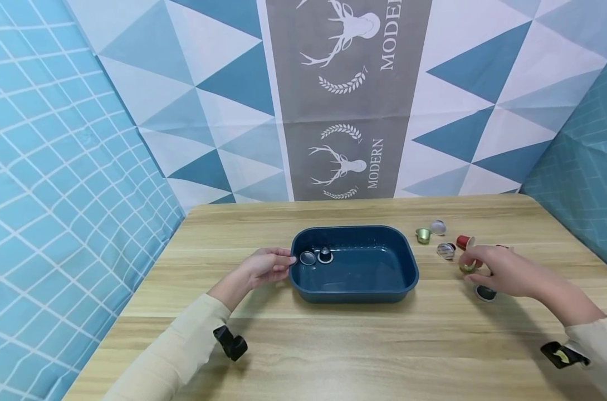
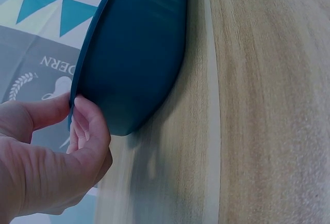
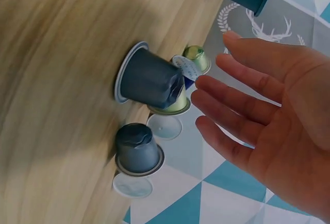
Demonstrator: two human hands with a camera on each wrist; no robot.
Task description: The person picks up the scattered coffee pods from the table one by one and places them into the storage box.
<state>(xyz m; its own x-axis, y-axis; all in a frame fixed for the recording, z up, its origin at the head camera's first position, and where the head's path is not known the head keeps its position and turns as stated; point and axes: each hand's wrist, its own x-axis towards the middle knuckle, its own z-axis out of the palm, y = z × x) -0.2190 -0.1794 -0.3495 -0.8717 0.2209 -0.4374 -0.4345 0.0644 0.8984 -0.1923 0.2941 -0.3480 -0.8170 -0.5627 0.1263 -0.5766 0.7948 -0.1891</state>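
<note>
Below the parted fingers of the right hand (image 1: 509,270) sits a dark capsule (image 3: 149,77); the left hand (image 1: 267,267) pinches the blue tray (image 1: 353,298).

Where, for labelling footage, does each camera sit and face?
Head: worn there, facing forward-down at the blue tray; left hand, right hand, sleeves show.
Left wrist: worn there, facing the left hand pinching the tray's rim.
Right wrist: worn there, facing the right hand and coffee capsules.
Head and right wrist share the capsules.
</note>
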